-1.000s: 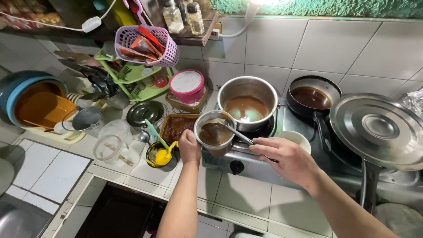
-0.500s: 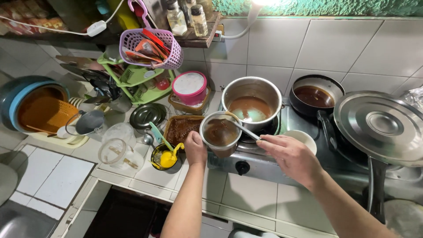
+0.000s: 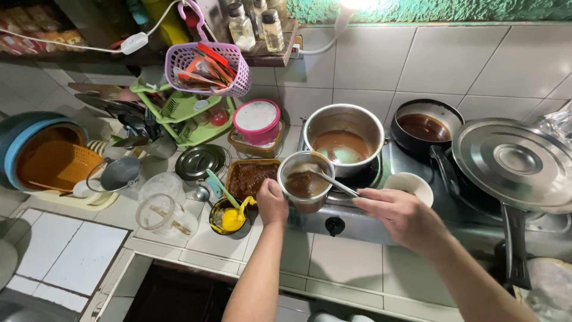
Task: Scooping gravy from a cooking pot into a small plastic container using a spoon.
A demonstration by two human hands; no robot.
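Your left hand (image 3: 272, 201) is wrapped round the side of the steel cup (image 3: 305, 180), steadying it at the stove's front edge, and your right hand (image 3: 398, 213) pinches the spoon (image 3: 333, 182) dipped in it. The cup's already mostly full of brown sauce. The pot (image 3: 344, 134) behind it looks fairly low, so I'd say the filling's mostly done, just stirring left.

White tiled wall (image 3: 453, 65) behind a tiled counter (image 3: 83, 256), rough green plaster (image 3: 417, 9) above, wooden shelf (image 3: 268, 53) with bottles (image 3: 250, 27), bright lamp glare (image 3: 357, 5), dark gap below (image 3: 173, 295).
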